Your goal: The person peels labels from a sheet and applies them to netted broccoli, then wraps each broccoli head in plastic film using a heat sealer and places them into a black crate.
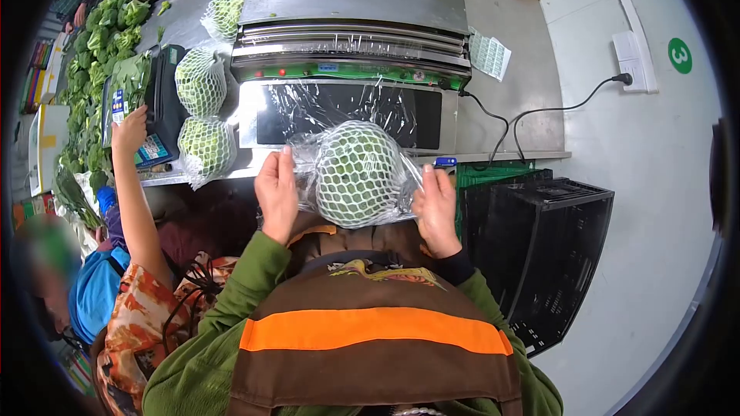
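A round broccoli head in a white foam net is in front of my body, at the front edge of the wrapping machine. Clear cling film lies around it and stretches out to both sides. On its left, my left hand pinches the film, thumb up. My right hand grips the film on the other side. More film runs back from the broccoli over the dark plate of the wrapping machine. The broccoli's underside is hidden.
Several netted broccoli heads stand left of the machine. Beyond them, a co-worker's hand holds a green bundle over a scale, near piled broccoli. Black crates stand at right, below a power cord.
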Tool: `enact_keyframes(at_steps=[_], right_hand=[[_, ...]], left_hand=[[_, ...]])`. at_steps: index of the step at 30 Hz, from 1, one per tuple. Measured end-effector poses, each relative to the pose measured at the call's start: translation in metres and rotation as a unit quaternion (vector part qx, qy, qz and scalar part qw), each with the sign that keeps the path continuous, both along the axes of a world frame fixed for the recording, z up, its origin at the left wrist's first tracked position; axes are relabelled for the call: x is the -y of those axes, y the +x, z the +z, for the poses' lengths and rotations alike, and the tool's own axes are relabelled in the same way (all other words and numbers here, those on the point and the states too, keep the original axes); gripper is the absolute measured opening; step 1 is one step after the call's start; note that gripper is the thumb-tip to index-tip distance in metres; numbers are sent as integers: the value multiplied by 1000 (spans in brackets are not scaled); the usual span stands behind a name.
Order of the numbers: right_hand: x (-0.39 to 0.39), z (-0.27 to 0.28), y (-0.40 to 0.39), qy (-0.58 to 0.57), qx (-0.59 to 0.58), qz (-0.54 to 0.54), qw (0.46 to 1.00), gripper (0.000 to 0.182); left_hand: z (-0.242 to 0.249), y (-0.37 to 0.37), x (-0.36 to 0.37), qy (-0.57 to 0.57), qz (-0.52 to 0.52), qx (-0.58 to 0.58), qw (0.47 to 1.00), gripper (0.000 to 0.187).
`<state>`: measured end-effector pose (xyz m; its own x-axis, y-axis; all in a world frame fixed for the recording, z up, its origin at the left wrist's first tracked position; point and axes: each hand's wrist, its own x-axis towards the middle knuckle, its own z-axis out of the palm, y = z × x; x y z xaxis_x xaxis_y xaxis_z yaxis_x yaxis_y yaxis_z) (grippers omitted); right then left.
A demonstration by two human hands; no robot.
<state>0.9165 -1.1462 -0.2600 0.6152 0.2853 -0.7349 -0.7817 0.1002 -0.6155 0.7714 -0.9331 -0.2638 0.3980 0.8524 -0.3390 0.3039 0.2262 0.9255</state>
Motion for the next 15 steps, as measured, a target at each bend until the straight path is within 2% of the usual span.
enact_keyframes(at_steps=[1,2,3,4,5,7,8,11,12,14,15], right_hand=[[14,-23,6,-75,158,49,983,29],[21,-36,11,-147,311,96,934,28],[26,-35,13,-211,411,124,878,30],[27,-47,13,-216,406,122,880,30],[31,-68,13,-269,423,143,853,30],[25,-74,10,-343,451,165,807,27],[22,-83,6,-345,446,167,809,27],[12,-131,-8,-328,457,165,810,23],[5,-139,-15,-363,451,189,793,18],[-3,-163,-21,-289,410,250,828,21],[-12,-167,-28,-266,389,228,852,23]], left_hand=[[-15,-7,-7,110,-34,-75,991,33],[-31,-11,-12,219,-68,-147,962,32],[-46,-15,-7,227,-72,-143,961,32],[-58,-18,-8,238,-92,-196,947,31],[-63,-18,-9,249,-111,-246,930,29],[-65,-15,-8,243,-133,-281,919,29],[-66,-15,-9,240,-150,-316,906,29],[-85,-9,3,253,-211,-312,891,28],[-89,-3,7,254,-243,-305,885,25],[-98,11,13,186,-351,-305,866,22],[-120,13,14,196,-389,-267,860,26]])
